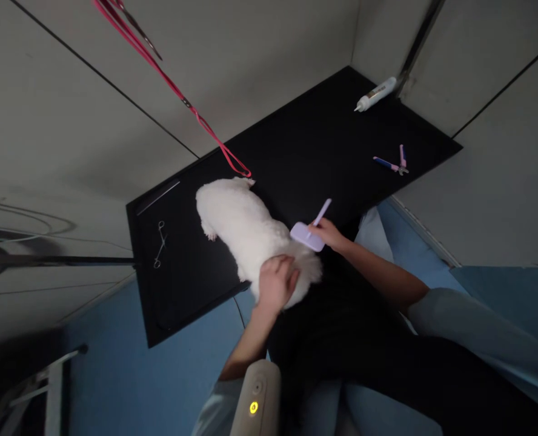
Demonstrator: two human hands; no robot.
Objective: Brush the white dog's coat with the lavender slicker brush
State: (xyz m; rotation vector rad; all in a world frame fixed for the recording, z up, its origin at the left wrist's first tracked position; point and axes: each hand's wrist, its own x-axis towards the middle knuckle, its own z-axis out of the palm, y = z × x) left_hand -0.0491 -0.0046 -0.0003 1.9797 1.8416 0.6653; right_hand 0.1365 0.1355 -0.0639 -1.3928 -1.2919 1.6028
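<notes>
Steadying the white dog (242, 227) on the black table (305, 151), the left hand (275, 281) rests curled over its rump, while the right hand (328, 233) grips a lilac brush (308, 235) against the fur beside it; a pink leash (178, 94) tethers the dog's far end.

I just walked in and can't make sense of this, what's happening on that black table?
A person is grooming a small white dog standing on the black table. The right hand holds a lilac brush against the dog's fur, while the left hand rests on its rear end. A red leash runs from the dog up out of view. Metal forceps, nail clippers and a white bottle lie on the table, untouched.
</notes>
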